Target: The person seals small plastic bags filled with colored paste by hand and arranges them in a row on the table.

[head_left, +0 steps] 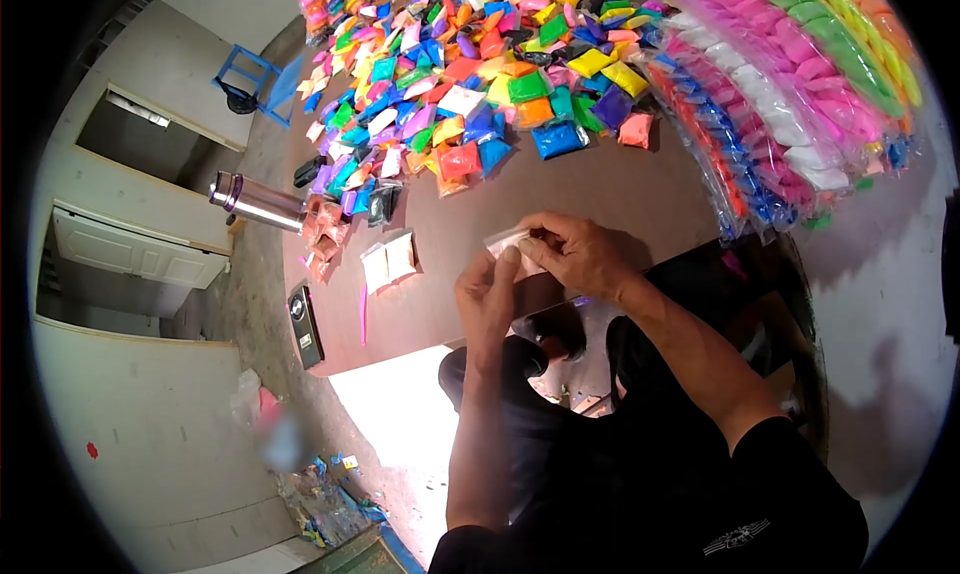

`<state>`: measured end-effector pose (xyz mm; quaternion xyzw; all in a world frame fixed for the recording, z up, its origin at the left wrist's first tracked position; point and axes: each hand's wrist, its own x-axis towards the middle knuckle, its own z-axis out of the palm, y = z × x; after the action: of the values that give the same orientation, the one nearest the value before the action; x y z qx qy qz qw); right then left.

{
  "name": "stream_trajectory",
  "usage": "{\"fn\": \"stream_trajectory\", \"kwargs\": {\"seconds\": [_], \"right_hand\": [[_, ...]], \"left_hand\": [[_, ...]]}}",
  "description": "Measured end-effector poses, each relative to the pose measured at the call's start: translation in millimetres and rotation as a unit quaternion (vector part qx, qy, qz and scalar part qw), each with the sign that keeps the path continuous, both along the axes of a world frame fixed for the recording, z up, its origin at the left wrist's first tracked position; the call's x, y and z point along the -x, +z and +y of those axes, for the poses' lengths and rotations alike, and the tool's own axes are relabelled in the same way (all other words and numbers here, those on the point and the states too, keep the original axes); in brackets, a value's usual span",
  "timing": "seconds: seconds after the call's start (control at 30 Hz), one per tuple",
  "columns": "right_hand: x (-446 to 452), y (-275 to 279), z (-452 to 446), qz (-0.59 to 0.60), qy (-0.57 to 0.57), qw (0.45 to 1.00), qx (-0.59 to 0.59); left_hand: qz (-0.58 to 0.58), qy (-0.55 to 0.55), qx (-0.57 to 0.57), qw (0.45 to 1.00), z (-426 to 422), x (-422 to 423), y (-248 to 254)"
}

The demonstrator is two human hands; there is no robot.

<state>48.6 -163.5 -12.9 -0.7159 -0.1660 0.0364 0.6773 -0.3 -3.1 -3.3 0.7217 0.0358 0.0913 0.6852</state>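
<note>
Pale pink is the small bag (506, 239) that the left hand (487, 296) and right hand (582, 258) both pinch with thumbs and fingers, near the edge of the brown table (445, 234).

Workshop-like room, colourful packets (558, 139) heaped on brown table (450, 234), bulk bags (750, 84) alongside, littered floor (262, 326)

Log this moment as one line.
left hand: pinching small packet | right hand: pinching same packet | table: two pale packets, pink strip
</note>
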Motion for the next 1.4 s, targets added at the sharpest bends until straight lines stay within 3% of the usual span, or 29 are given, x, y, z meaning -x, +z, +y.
{"fn": "stream_trajectory", "kwargs": {"seconds": [0.07, 0.13, 0.53, 0.8, 0.97, 1.07, 1.4], "right_hand": [[-0.6, -2.1, -0.8, 0.013, 0.003, 1.000, -0.017], [-1.4, -6.9, 0.5, 0.003, -0.009, 0.999, -0.044], [-1.6, -1.5, 1.9, -0.006, 0.009, 0.999, -0.035], [-4.5, -9.9, 1.4, 0.024, -0.002, 0.995, -0.094], [-3.0, -2.4, 0.8, -0.030, 0.002, 0.999, -0.033], [-1.9, 6.7, -1.7, 0.004, 0.026, 1.000, 0.006], [-3.4, 0.9, -3.1, 0.047, 0.001, 0.998, -0.045]], "left_hand": [[-0.001, -0.003, 0.003, 1.000, -0.6, 0.2, 0.0], [0.014, 0.000, -0.067, 0.998, -2.0, 0.6, 4.6], [-0.008, 0.001, 0.002, 1.000, -2.1, 0.7, 4.2], [0.032, -0.008, -0.061, 0.998, 0.4, -0.8, 1.6], [0.008, -0.014, -0.021, 1.000, 0.8, -1.0, -0.5], [-0.013, -0.003, 0.022, 1.000, 3.8, -2.4, -7.5], [0.009, 0.002, -0.070, 0.998, 1.9, -2.2, -0.6]]}}
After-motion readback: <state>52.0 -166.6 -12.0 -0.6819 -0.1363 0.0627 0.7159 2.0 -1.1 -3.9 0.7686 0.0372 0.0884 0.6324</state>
